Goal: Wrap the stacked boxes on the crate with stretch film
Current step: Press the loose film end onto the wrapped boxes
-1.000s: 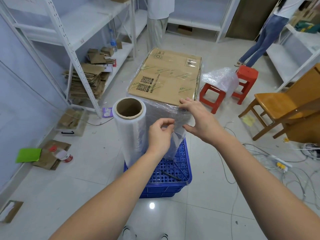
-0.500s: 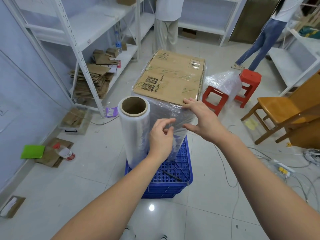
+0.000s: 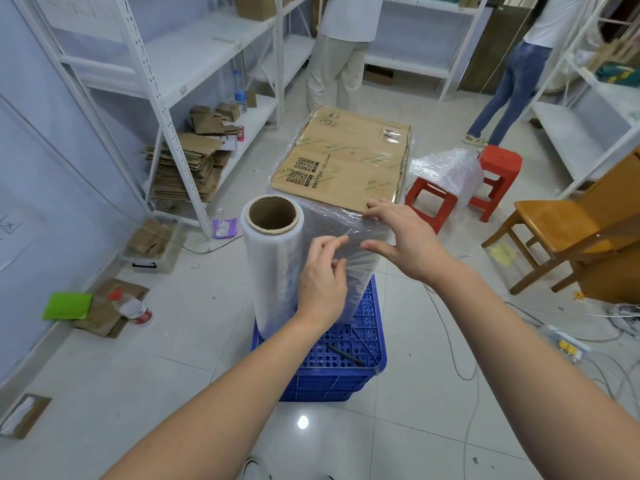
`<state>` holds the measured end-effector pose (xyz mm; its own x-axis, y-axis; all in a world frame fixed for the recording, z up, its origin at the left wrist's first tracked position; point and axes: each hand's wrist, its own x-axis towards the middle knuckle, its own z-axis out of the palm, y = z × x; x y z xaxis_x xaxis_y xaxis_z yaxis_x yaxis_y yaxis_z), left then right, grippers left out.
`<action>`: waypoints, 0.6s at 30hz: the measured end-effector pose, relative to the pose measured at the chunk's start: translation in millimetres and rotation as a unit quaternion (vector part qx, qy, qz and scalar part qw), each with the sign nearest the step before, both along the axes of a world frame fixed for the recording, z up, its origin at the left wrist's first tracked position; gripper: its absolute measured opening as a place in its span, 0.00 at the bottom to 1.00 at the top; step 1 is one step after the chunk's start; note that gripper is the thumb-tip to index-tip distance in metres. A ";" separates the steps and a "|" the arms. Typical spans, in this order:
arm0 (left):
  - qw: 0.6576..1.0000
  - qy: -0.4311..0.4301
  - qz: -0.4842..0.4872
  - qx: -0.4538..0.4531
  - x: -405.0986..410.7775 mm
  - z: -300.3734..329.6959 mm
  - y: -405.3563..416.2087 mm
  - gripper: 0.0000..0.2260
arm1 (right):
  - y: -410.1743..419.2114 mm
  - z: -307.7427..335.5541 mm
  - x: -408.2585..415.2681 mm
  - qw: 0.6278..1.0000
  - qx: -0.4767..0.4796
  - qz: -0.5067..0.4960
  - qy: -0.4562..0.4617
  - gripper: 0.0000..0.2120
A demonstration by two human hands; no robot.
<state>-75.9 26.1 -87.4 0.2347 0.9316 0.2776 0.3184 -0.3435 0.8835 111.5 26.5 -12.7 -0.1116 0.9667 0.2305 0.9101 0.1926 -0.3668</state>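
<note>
Nearest the camera, both forearms are reaching forward over the blue crate, which is sitting on the floor with the stacked boxes on its far part. The left hand is working at the film just beside the upright stretch film roll, its fingers curling to pinch the loose sheet. The right hand is spreading out, fingers fairly straight, its fingertips pressing film against the near top edge of the boxes and its thumb pointing left toward the other hand.

The step in hand looks like anchoring or smoothing the film's free end on the near face — the sides of the stack are already looking glossy with wrap. The next move probably calls for keeping that end pinned while the roll is being taken up and carried round the stack under tension — a slack start would likely be peeling loose.
</note>
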 end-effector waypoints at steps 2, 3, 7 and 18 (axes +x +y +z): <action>1.000 0.002 0.008 0.009 -0.2 -0.6 -1.0 0.18 | -0.1 -2.4 -0.9 1.000 0.013 -0.007 0.005 0.28; 1.000 0.000 0.010 0.010 0.7 -0.7 -1.4 0.18 | -0.3 -4.3 -1.2 1.000 0.022 -0.009 0.010 0.29; 0.998 -0.047 0.016 -0.027 5.3 2.0 -0.8 0.18 | 0.4 -14.1 -1.4 0.999 0.050 -0.014 0.003 0.33; 0.995 -0.083 -0.008 -0.060 16.8 15.7 16.0 0.12 | 1.8 -18.7 -4.5 0.997 0.075 -0.012 0.012 0.31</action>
<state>-59.1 42.1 -71.7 0.2092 0.9569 0.2014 0.1609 -0.2368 0.9581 107.1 28.3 -31.4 -0.0812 0.9236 0.3748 0.9062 0.2249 -0.3579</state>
